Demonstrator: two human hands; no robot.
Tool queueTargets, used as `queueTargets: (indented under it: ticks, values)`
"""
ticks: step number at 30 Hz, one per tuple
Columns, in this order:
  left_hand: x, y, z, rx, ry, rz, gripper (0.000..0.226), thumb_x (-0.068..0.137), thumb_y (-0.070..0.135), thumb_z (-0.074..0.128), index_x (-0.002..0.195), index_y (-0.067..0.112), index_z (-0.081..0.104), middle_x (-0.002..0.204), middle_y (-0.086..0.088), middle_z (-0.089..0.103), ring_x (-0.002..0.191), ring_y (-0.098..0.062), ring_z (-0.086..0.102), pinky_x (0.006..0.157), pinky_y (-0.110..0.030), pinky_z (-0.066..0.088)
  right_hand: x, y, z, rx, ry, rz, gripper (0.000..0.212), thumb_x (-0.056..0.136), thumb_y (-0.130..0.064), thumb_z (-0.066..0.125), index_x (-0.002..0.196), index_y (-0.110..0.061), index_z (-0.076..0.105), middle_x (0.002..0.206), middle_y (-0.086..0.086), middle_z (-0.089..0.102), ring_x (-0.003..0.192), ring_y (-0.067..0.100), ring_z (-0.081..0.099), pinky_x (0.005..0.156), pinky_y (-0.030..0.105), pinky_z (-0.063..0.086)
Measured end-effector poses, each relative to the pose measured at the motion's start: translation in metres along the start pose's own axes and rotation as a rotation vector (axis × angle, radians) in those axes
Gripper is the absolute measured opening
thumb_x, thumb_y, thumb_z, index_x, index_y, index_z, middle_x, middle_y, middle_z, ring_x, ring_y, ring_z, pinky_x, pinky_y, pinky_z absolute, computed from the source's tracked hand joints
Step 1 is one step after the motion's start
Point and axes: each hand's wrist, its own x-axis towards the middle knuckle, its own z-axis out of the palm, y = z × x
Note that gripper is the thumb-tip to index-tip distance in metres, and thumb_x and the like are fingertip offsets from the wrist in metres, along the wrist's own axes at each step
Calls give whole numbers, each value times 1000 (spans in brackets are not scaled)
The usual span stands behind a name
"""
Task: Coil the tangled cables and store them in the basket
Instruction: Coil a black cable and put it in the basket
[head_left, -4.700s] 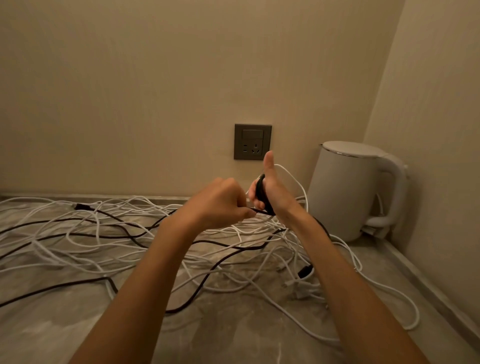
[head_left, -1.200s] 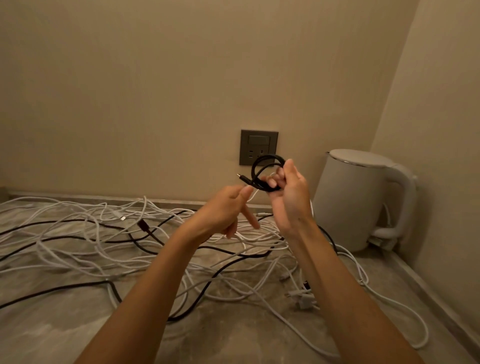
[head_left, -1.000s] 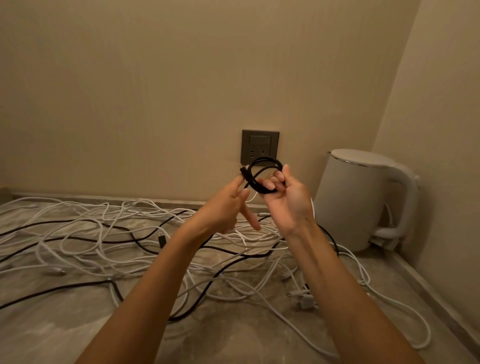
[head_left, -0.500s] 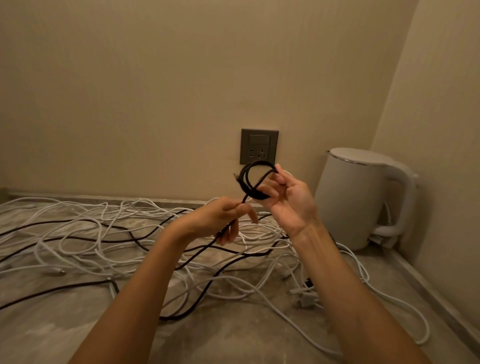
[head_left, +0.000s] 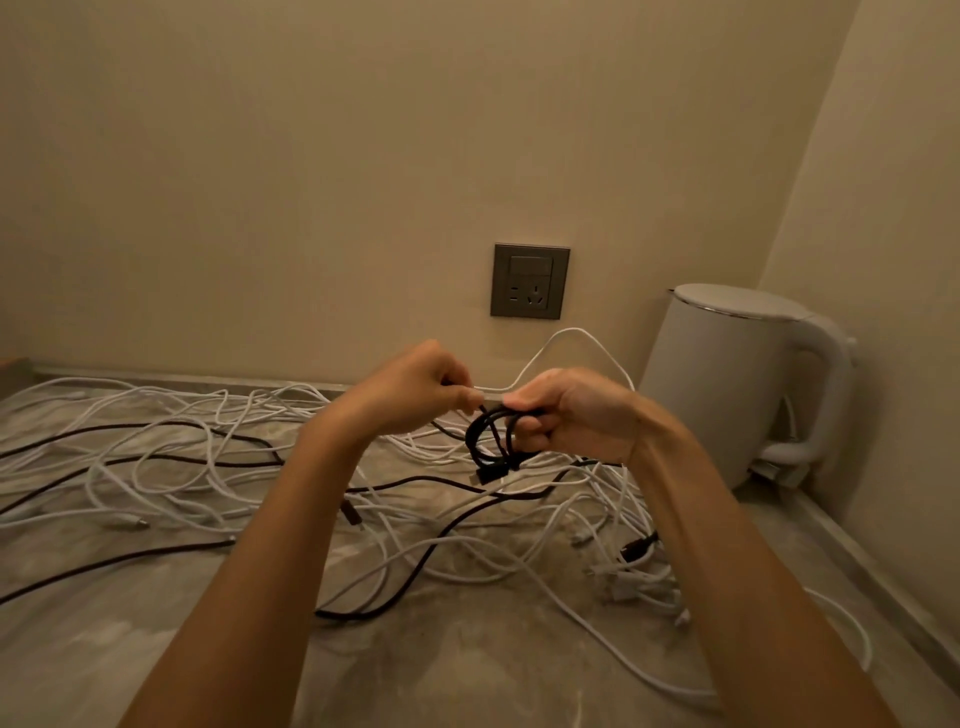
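Loose white and dark tangled cables (head_left: 171, 467) sprawl over the marble desk (head_left: 467, 675) from 9 o'clock toward 4 o'clock. At centre the left hand (head_left: 415, 389) is clenched, pinching the top of a small black coil (head_left: 493, 444). At its 3 o'clock the right hand (head_left: 576, 415) grips the loops. It seems best to keep the loops pinched together and tuck in the dangling plug before letting go. No basket is in view.

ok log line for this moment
right hand: grips black coil | left hand: pinches coil top | white cables: tangled on counter | basket: not in view
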Motion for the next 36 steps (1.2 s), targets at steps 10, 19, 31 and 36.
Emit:
queueTargets:
  ticks: [10,19,31,36]
  values:
    - [1,26,7,172,300,6,29,96,18,47,87,-2,66,70,-13,57,58,-20,43,53,-29,32,10,3,15,-249,358,-130,35,98,-3,40,65,-7,53,60,3,45,56,9,37,58,19,33]
    - [-4,33,4,11,202,45,30,98,28,40,77,12,55,63,-2,57,55,-14,64,62,-38,52,18,2,8,-4,559,-289,25,96,-7,45,77,-6,62,55,-4,54,60,9,43,73,26,38]
    - [-6,18,5,-191,-145,92,22,99,23,36,79,20,46,68,-6,47,55,-16,51,62,-37,50,13,-4,-2,712,469,-441,25,100,-7,38,77,-4,49,53,1,46,58,11,35,68,23,40]
    - [0,17,16,-262,-87,76,23,100,18,36,79,15,45,59,0,39,45,-10,41,45,-27,46,11,-3,-1,918,349,-418,36,100,-10,35,67,-6,49,53,2,41,47,10,37,75,27,37]
